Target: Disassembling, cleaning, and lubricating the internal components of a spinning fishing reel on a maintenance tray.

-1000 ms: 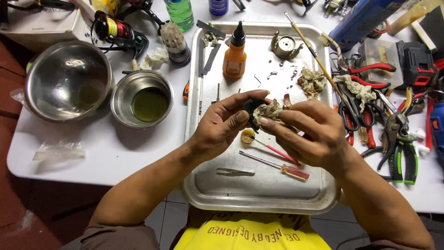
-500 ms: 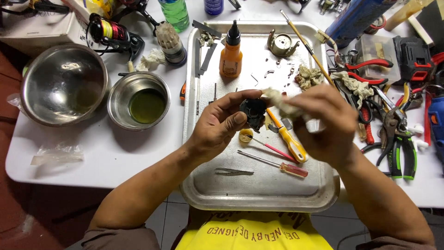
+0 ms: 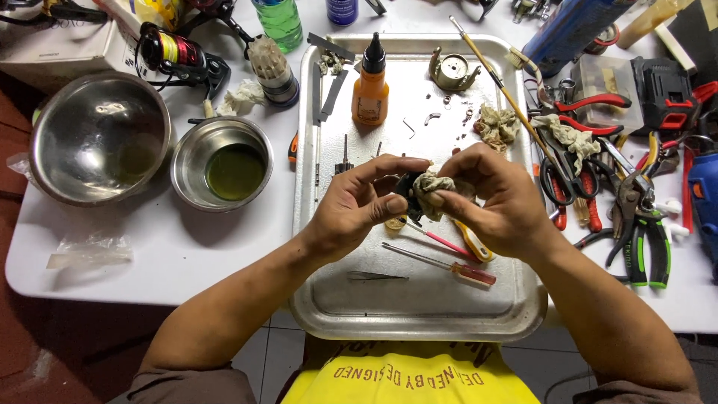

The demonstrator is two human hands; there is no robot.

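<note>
Head view: both hands press a rag against a small black part.

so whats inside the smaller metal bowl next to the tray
The smaller metal bowl holds a shallow pool of dark yellowish-green liquid covering its bottom. Nothing floats on the surface. Whether anything lies beneath the liquid cannot be seen. The larger metal bowl beside it looks dry.

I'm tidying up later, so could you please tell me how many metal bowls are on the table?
2. The large bowl is at the table's left edge; the small bowl, holding greenish liquid, sits right of it, beside the tray.
</note>
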